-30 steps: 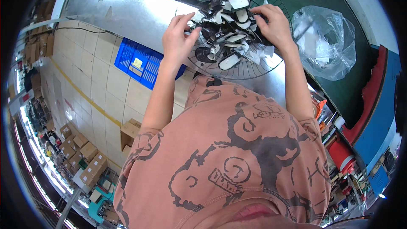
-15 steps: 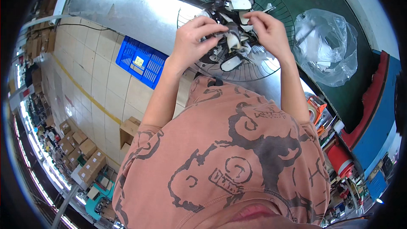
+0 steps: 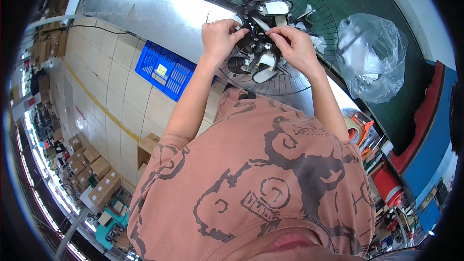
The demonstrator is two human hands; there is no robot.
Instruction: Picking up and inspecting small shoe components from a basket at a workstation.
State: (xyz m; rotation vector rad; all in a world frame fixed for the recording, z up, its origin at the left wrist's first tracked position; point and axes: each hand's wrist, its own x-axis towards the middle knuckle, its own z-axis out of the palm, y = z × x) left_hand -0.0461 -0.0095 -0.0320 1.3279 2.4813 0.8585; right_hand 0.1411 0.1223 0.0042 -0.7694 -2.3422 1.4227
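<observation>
Right hand (image 3: 296, 50) has shifted leftward, facing the left hand (image 3: 218, 39), both hands narrowly curled over dark pieces (image 3: 251, 43), grip unclear.

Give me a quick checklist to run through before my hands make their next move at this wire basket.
1. Both hands at the pile: ok; the left hand and right hand meet it from opposite sides.
2. Firm pinch on a part: cannot tell; the fingertips are too small and crowded to read.
3. Black and white parts within the basket rim: ok, as seen from above.
4. Parts lying in order: not ok; they are jumbled at different angles.
5. Clear bag apart from the basket: cannot tell; it lies close by the right rim.
6. Blue crate away from both hands: ok.
</observation>
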